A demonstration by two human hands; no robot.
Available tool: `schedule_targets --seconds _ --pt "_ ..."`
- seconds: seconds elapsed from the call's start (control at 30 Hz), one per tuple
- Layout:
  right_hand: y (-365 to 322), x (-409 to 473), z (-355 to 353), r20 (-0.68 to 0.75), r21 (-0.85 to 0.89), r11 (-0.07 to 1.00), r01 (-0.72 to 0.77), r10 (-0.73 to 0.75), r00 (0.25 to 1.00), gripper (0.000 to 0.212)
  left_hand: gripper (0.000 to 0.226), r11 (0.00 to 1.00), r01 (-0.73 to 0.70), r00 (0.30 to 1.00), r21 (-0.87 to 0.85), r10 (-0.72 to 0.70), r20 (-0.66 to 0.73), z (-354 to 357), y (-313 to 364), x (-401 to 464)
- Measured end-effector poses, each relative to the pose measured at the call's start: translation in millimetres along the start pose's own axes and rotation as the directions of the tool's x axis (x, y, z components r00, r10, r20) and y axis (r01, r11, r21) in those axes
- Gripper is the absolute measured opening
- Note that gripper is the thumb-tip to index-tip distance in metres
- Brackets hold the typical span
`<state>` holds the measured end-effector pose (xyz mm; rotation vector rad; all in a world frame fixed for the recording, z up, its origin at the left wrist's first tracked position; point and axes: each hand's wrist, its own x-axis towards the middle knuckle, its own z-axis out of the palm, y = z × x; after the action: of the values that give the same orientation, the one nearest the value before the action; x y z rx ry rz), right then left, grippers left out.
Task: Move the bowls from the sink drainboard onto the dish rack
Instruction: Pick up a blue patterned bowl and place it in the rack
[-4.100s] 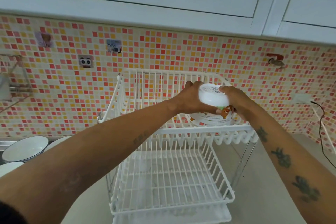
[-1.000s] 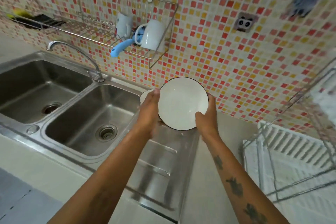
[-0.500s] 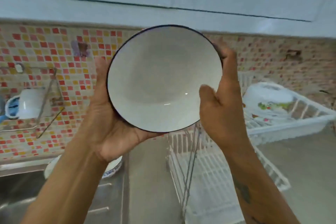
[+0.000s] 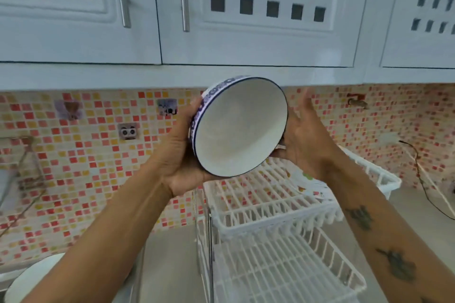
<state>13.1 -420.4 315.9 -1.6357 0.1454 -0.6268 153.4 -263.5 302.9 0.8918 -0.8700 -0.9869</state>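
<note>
A white bowl (image 4: 240,128) with a dark blue rim and a blue pattern outside is held up on its side, its inside facing right and toward me. My left hand (image 4: 177,152) grips its back and lower edge. My right hand (image 4: 304,140) is spread, fingers apart, touching the bowl's right lower rim. Below stands the white two-tier wire dish rack (image 4: 273,216). An upturned white bowl with coloured pictures (image 4: 310,186) lies on the rack's upper tier, partly hidden by my right wrist. Another white bowl (image 4: 32,278) sits at the lower left.
White wall cabinets (image 4: 221,12) with steel handles hang close overhead. A red and yellow mosaic wall runs behind. A black cable (image 4: 423,179) trails down at the right. A wire wall shelf (image 4: 22,170) sits at the left edge. Grey countertop (image 4: 172,261) surrounds the rack.
The bowl came up off the drainboard and moved right, over the rack. It has turned on its side, and my right hand has loosened from a grip to a spread palm.
</note>
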Motion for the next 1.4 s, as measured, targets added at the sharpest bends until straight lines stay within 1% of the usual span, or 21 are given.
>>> schedule_targets --seconds 0.07,0.1,0.13,0.2,0.23,0.27,0.3,0.33,0.37,0.43,0.5,0.63,0.73,0.8,0.93,1.03,1.13,1.2,1.23,1.33,1.4 --pt "7 22 -20 0.035 0.055 0.975 -0.215 0.213 0.976 0.085 0.053 0.995 0.007 0.999 0.100 -0.002 -0.051 7 -2 9" --pt "12 32 -26 0.043 0.062 0.955 -0.290 0.288 0.957 0.091 0.051 0.985 0.021 0.994 0.173 -0.002 -0.110 9 -5 14" --pt "15 39 -30 0.061 0.088 0.933 -0.349 0.345 0.937 0.094 0.052 0.970 0.029 0.988 0.240 0.009 -0.154 6 -9 20" --pt "21 54 -38 0.074 0.019 0.895 -0.446 0.443 0.893 0.089 0.061 0.931 0.039 0.970 0.362 0.052 -0.238 -2 -19 33" --pt "24 62 -41 0.079 -0.058 0.874 -0.482 0.485 0.871 0.086 0.058 0.900 0.022 0.962 0.436 0.100 -0.256 -4 -23 37" --pt "26 67 -40 0.081 -0.154 0.844 -0.514 0.529 0.845 0.082 0.050 0.845 -0.002 0.953 0.534 0.164 -0.256 -6 -30 40" --pt "30 74 -40 0.079 -0.262 0.802 -0.536 0.571 0.817 0.078 0.049 0.769 -0.013 0.940 0.639 0.229 -0.255 -7 -36 41" --pt "35 79 -40 0.071 -0.369 0.751 -0.547 0.610 0.790 0.075 0.058 0.677 -0.007 0.925 0.736 0.284 -0.252 -8 -43 43" --pt "39 85 -40 0.059 -0.453 0.703 -0.549 0.638 0.768 0.073 0.073 0.579 0.007 0.915 0.815 0.325 -0.239 -9 -50 44" --pt "46 92 -41 0.045 -0.540 0.638 -0.549 0.673 0.738 0.072 0.102 0.389 0.069 0.914 0.919 0.344 -0.215 -7 -58 47" --pt "54 94 -42 0.043 -0.564 0.615 -0.551 0.688 0.724 0.072 0.116 0.239 0.149 0.927 0.959 0.303 -0.219 -7 -63 53" --pt "83 95 -48 0.004 -0.484 0.659 -0.576 0.659 0.752 0.073 0.135 0.076 0.255 0.944 0.964 0.195 -0.265 -6 -67 61" --pt "100 93 -47 -0.039 -0.518 0.643 -0.564 0.641 0.767 0.077 0.140 -0.098 0.292 0.950 0.951 0.145 -0.277 -7 -72 62" --pt "101 91 -44 -0.065 -0.541 0.634 -0.552 0.623 0.779 0.078 0.140 -0.172 0.302 0.951 0.938 0.120 -0.284 -6 -74 63" --pt "99 88 -38 -0.129 -0.632 0.598 -0.493 0.546 0.828 0.076 0.137 -0.270 0.308 0.951 0.912 0.098 -0.292 -5 -76 65" --pt "100 87 -37 -0.131 -0.704 0.539 -0.462 0.541 0.831 0.083 0.137 -0.304 0.291 0.957 0.907 0.090 -0.277 -4 -78 63" --pt "100 87 -38 -0.161 -0.786 0.447 -0.428 0.519 0.839 0.088 0.141 -0.316 0.280 0.960 0.907 0.072 -0.271 -3 -79 64" --pt "99 89 -37 -0.200 -0.841 0.361 -0.403 0.485 0.851 0.087 0.143 -0.324 0.269 0.962 0.907 0.040 -0.271 -4 -78 64" --pt "99 90 -38 -0.213 -0.857 0.335 -0.393 0.463 0.860 0.086 0.143 -0.332 0.263 0.962 0.906 0.025 -0.271 -4 -77 65" --pt "100 93 -42 -0.224 -0.866 0.308 -0.394 0.466 0.856 0.085 0.143 -0.346 0.236 0.968 0.908 0.001 -0.251 -4 -77 62" --pt "98 94 -39 -0.233 -0.874 0.271 -0.403 0.494 0.838 0.084 0.144 -0.322 0.223 0.971 0.920 -0.010 -0.239 -5 -76 60"
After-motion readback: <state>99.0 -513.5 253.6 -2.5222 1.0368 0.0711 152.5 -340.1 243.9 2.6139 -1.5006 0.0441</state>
